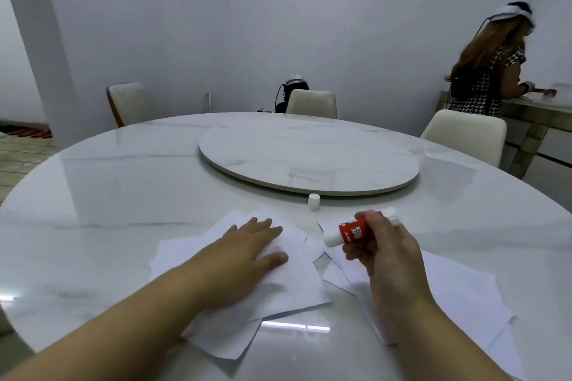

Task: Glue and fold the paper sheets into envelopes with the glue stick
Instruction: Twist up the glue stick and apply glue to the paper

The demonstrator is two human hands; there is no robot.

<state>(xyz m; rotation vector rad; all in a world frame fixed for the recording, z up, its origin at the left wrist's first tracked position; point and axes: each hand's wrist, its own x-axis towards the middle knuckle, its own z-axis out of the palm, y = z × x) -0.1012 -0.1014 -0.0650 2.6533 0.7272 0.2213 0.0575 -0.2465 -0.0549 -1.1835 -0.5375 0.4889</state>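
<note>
Red-labelled and uncapped, the glue stick [356,229] sits in the right hand [385,254], fingers curled round its barrel, lifted just above the loose paper sheets [458,291] on the right. The left hand [247,249] lies flat with straight fingers on the folded sheet [288,281] near the table [108,195] edge. To glue well, keep that palm pressing, run glue along the flap edge only, then fold and smooth. The white cap [313,200] stands by the turntable [309,158].

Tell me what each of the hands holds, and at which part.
The right hand grips the glue stick around its red middle. The left hand holds nothing; it presses flat on the paper sheets.
</note>
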